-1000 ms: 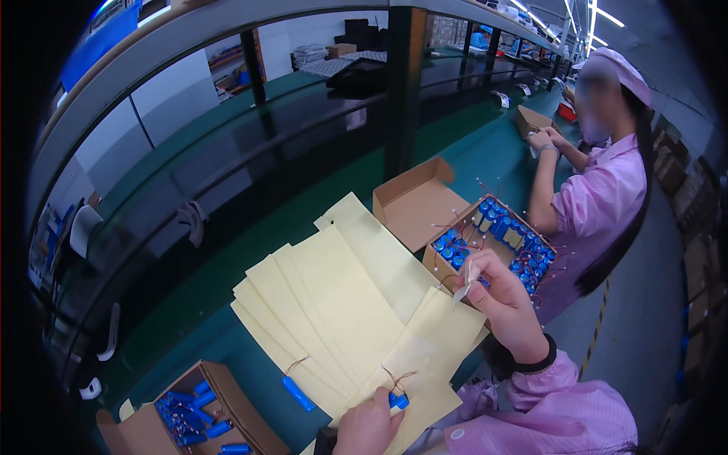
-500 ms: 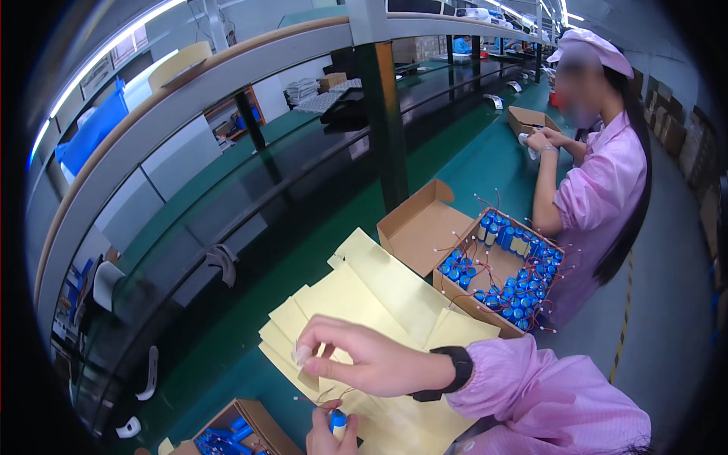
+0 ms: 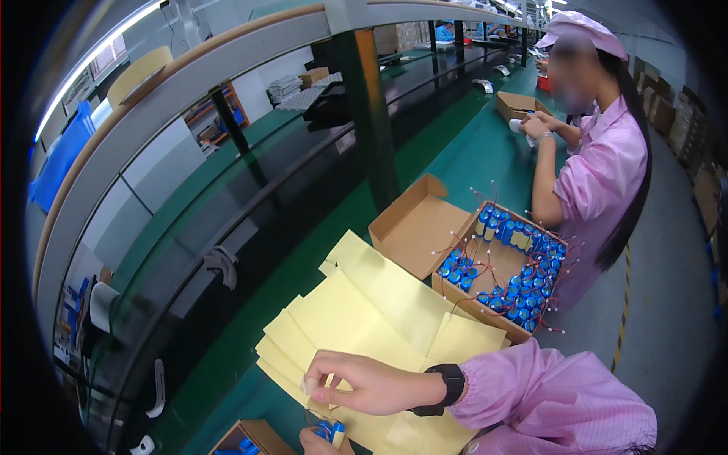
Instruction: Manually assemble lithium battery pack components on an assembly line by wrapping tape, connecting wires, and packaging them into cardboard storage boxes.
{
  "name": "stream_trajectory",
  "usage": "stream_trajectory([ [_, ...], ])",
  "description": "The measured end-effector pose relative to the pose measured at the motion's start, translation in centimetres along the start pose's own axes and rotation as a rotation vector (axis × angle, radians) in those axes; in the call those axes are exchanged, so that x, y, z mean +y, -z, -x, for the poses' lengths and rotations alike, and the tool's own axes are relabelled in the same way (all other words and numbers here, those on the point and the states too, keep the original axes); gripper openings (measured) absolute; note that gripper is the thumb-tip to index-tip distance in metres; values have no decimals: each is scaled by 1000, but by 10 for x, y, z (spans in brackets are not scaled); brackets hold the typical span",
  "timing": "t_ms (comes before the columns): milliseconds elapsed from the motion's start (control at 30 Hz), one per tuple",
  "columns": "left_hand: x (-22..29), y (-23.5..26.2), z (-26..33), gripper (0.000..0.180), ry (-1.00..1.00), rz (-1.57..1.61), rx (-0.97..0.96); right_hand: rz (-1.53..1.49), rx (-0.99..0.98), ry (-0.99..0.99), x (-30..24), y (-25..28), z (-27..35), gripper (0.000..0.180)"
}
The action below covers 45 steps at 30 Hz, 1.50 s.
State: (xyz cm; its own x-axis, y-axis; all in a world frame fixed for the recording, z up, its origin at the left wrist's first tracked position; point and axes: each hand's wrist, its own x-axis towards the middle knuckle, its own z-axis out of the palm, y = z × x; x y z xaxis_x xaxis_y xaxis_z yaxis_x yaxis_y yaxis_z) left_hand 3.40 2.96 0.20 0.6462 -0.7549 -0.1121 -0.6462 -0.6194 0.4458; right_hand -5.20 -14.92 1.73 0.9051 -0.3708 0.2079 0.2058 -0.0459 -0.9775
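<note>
My right hand, with a black watch on its wrist, is over the yellow sheets. Its thumb and fingers pinch a small whitish piece, too blurred to name. Below it, at the lower edge, my left hand is closed on a blue cylindrical battery pack with thin wires. Part of that hand is cut off by the picture's edge. Beneath both hands, overlapping yellow paper sheets lie on the green bench. An open cardboard box with blue battery packs is beside the left hand.
Beyond the sheets stands an open cardboard box of blue battery packs, their wires sticking out over its rim. A co-worker in pink works beside the bench at the right, near another box. A dark post rises beyond the sheets.
The battery pack in my left hand has tilted, and that hand sits lower. My right hand has shifted slightly down and still pinches the whitish piece. The view has turned a little.
</note>
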Motion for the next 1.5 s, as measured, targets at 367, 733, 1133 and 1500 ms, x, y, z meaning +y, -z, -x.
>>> stream_trajectory([
  [367,9,13,0,29,82,1491,-13,-418,7,-146,-19,12,7,10],
  [733,-1,17,4,45,129,1540,22,-234,-145,-364,-16,-12,3,14],
  [1133,1,13,2,47,151,1486,89,-264,-128,-380,-17,-16,2,14],
  [1500,-5,8,5,32,-26,1536,189,-111,-57,-242,-5,-33,8,71],
])
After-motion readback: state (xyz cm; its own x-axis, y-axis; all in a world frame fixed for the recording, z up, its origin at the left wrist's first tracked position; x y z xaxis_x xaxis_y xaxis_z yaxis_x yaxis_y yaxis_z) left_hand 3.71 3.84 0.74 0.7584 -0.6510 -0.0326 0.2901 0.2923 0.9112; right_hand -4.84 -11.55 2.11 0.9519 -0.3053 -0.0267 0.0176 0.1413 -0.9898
